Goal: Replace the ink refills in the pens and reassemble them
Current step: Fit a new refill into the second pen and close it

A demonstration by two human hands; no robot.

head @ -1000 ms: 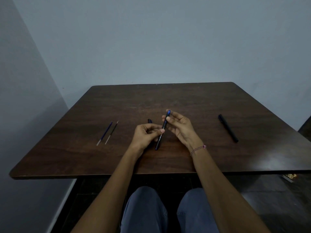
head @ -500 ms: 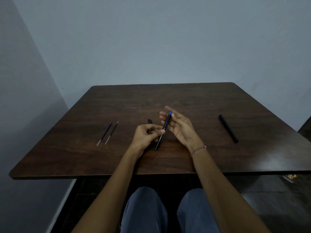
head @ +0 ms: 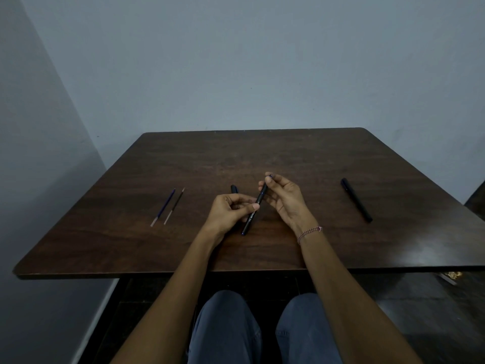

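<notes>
Writing: white print runs along the lower barrel of the pen (head: 261, 196); too small and dim to read. No other label is legible.
Pen: dark barrel with a blue tip at its upper end, held tilted over the middle of the table (head: 288, 153), upper end leaning away and to the right. Whether the lower end touches the table cannot be told.
Left hand (head: 231, 214): fingers curled; thumb and forefinger pinch the pen at mid-barrel, just above the print.
Right hand (head: 286, 198): palm turned inward, fingers bent; the fingertips (head: 263, 183) pinch the pen's upper end, just below the blue tip. A bracelet (head: 309, 232) sits on this wrist.
Cap (head: 234, 189): a dark piece (seemingly a pen cap, partly hidden) lies on the table just behind the left hand.
Refills: a blue refill (head: 164, 207) and a dark refill (head: 174, 206) lie side by side, close but apart, on the table's left part.
Second pen (head: 356, 199): black, capped, lying flat on the table's right part, well apart from both hands.
</notes>
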